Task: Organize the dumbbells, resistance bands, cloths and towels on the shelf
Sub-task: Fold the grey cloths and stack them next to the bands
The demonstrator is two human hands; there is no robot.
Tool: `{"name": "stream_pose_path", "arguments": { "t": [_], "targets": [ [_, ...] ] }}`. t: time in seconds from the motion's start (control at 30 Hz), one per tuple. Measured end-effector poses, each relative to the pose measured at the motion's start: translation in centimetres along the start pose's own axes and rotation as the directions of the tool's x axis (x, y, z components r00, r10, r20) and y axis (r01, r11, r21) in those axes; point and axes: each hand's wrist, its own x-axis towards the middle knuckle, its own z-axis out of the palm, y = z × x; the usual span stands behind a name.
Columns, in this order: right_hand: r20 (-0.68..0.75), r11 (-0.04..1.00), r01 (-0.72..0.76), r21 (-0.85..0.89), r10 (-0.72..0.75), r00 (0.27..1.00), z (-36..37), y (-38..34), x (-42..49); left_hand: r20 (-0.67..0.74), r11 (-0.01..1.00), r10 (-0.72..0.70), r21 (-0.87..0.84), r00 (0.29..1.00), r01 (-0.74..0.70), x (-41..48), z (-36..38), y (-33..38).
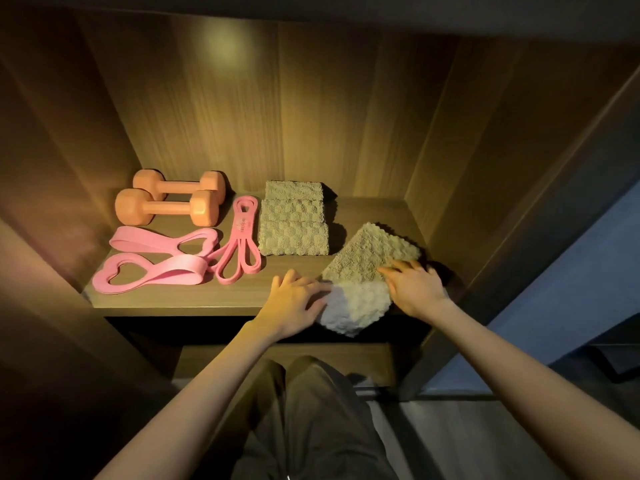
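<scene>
From my end the picture is dim and warm: yellow light from overhead leaves a soft glare spot on the back panel (225, 46), far above the left hand (294, 299). Beyond the right hand (415, 289) the towel (374, 258) throws a dark shadow to its right. Between the hands the towel's overhanging corner reads cold white. I see slight blur on the right fingertips (384, 270), and the side walls (69, 168) bow at the edges.

I see orange dumbbells (169, 207) and pink bands (162, 261). The beige towels (293, 223) show a checkered texture; the shelf (207, 296) is brown wood-grain.
</scene>
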Motion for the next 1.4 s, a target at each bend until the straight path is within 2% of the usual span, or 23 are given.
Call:
{"name": "stream_pose_path", "arguments": {
  "t": [0.1, 0.17, 0.23, 0.33, 0.43, 0.53, 0.7, 0.87, 0.93, 1.0, 1.17, 1.33, 1.4],
  "targets": [
    [0.152, 0.995, -0.097, -0.022, 0.1, 0.983, -0.9, 0.5, 1.5, 0.077, 0.998, 0.042, -0.049, 0.996, -0.038, -0.1, 0.6, 1.6],
    [0.171, 0.993, -0.11, -0.035, 0.114, 0.979, -1.2, 0.3, 1.9, 0.116, 0.995, 0.094, -0.025, 0.989, -0.092, -0.2, 1.0, 2.3],
    [0.112, 0.995, -0.095, -0.016, 0.096, 0.989, -1.4, -0.1, 1.3, 0.113, 0.99, 0.137, 0.016, 0.984, -0.14, -0.4, 1.1, 2.3],
    [-0.136, 0.998, -0.022, 0.06, 0.029, 0.99, -0.7, -0.7, -1.1, 0.082, 0.975, 0.175, 0.128, 0.981, -0.184, -0.7, 1.6, 1.1],
    [-0.291, 0.967, 0.193, 0.168, -0.138, 0.947, 1.3, -1.2, -4.4, 0.046, 0.954, 0.229, 0.187, 0.972, -0.233, -0.8, 2.6, 0.1],
    [-0.332, 0.928, 0.344, 0.144, -0.282, 0.9, 3.8, -1.6, -6.5, -0.023, 0.942, 0.273, 0.209, 0.962, -0.263, -0.7, 3.4, -0.3],
    [-0.324, 0.929, 0.318, 0.19, -0.246, 0.913, 5.8, -1.8, -6.7, -0.176, 0.95, 0.278, 0.196, 0.944, -0.243, -0.2, 3.9, 0.2],
    [-0.352, 0.929, 0.306, 0.206, -0.221, 0.909, 6.0, -2.2, -6.6, -0.246, 0.94, 0.335, 0.152, 0.909, -0.305, -0.2, 3.8, -0.3],
    [-0.367, 0.932, 0.29, 0.219, -0.196, 0.909, 6.3, -2.4, -6.7, -0.296, 0.952, 0.305, 0.07, 0.905, -0.298, -0.5, 3.5, -0.1],
    [-0.395, 0.933, 0.268, 0.241, -0.158, 0.905, 6.5, -2.7, -6.7, -0.325, 0.962, 0.218, -0.086, 0.92, -0.259, -0.6, 3.0, 0.7],
    [-0.466, 0.937, 0.205, 0.283, -0.052, 0.883, 6.4, -3.6, -6.4, -0.332, 0.913, 0.072, -0.358, 0.94, -0.196, -0.3, 2.6, 2.3],
    [-0.478, 0.897, 0.184, 0.401, 0.034, 0.878, 5.8, -3.6, -6.6, -0.3, 0.88, -0.049, -0.464, 0.953, -0.101, 0.1, 2.6, 2.8],
    [-0.494, 0.912, 0.186, 0.365, 0.02, 0.869, 5.9, -3.5, -6.7, -0.293, 0.877, -0.071, -0.474, 0.954, -0.08, 0.4, 2.5, 3.1]
  ]
}}
